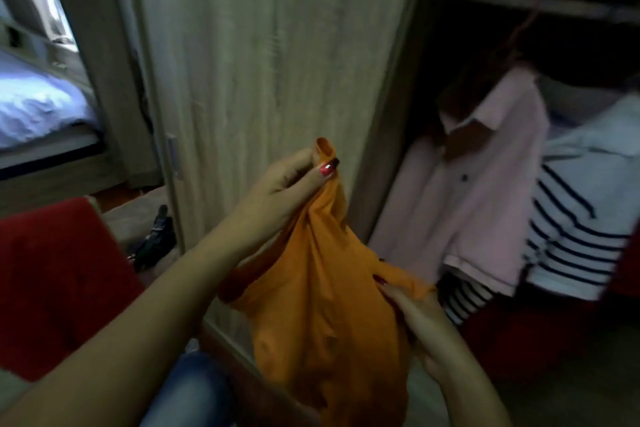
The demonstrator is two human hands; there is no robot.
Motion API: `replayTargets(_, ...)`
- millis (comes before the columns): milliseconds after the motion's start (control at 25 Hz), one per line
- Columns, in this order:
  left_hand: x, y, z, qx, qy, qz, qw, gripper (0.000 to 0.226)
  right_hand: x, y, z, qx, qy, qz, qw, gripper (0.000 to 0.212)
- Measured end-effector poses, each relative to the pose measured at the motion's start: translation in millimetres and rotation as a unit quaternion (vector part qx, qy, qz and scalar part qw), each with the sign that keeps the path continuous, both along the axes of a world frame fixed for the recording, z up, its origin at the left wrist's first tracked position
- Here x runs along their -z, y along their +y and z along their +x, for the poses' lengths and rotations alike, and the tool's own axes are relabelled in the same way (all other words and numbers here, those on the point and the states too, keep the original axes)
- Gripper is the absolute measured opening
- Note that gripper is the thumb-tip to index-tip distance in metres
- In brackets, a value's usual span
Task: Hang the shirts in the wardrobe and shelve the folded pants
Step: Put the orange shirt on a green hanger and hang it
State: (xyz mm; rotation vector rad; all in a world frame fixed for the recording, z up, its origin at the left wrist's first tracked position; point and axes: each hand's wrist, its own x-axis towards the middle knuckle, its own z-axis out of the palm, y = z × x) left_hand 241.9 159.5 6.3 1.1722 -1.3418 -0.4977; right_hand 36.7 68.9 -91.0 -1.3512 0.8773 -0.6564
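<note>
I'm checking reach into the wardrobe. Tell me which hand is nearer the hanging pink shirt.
Right. The right hand grips the orange shirt just below-left of the pink shirt hem. The left hand pinches the orange shirt higher up, farther left, in front of the wardrobe door.

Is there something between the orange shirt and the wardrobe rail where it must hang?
No visible obstacle. Both hands hold the orange shirt; the opening toward the rail is free, left of the pink shirt.
</note>
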Motion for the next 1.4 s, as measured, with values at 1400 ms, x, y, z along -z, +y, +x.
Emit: replayTargets(1400, -22.7, -128.2, -104.6, 0.02, -0.466, -0.086, 0.88, 0.029, -146.4, -82.5, -222.9, 0.248, 0.037, -0.477, 0.843, 0.016)
